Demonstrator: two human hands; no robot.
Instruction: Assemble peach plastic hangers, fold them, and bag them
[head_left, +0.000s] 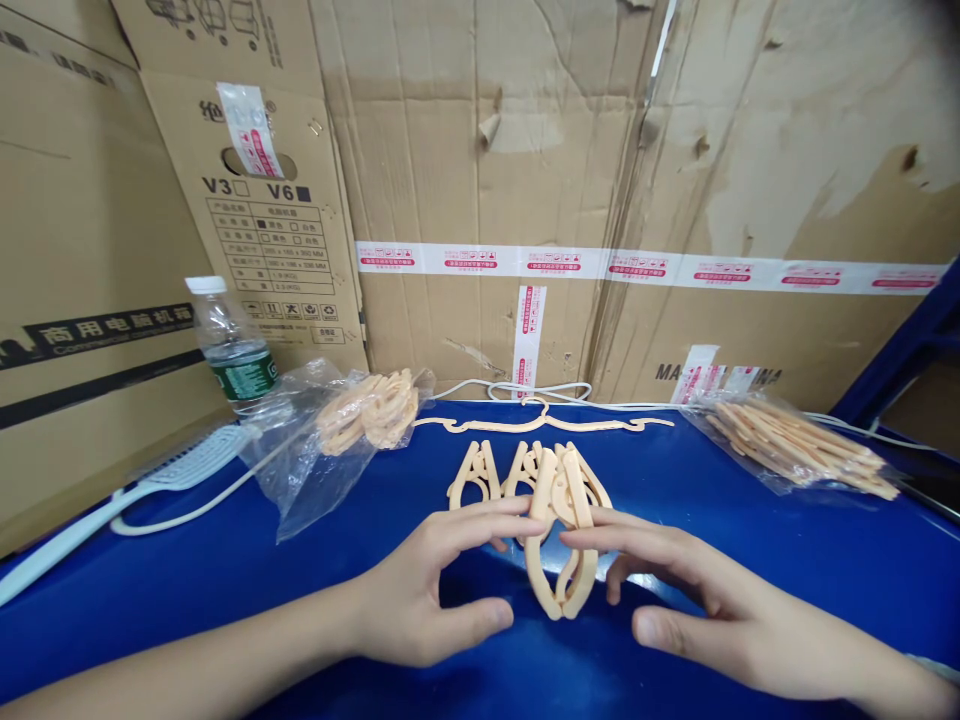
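The left hand [431, 575] and right hand [701, 595] are held loosely open, thumbs spread, 1 hanger [580, 495] touched between fingertips; rear hangers [491, 468] are partly hidden beyond.

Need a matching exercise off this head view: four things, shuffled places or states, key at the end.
1. Bottle
2. Brush
3. Spread hanger
4. Nearest folded hanger

A. Between the left hand and the right hand
B. White cap, green label
C. Hook toward the cardboard
D. Far left, handle running to the picture's left edge

Pairs: 1-B, 2-D, 3-C, 4-A
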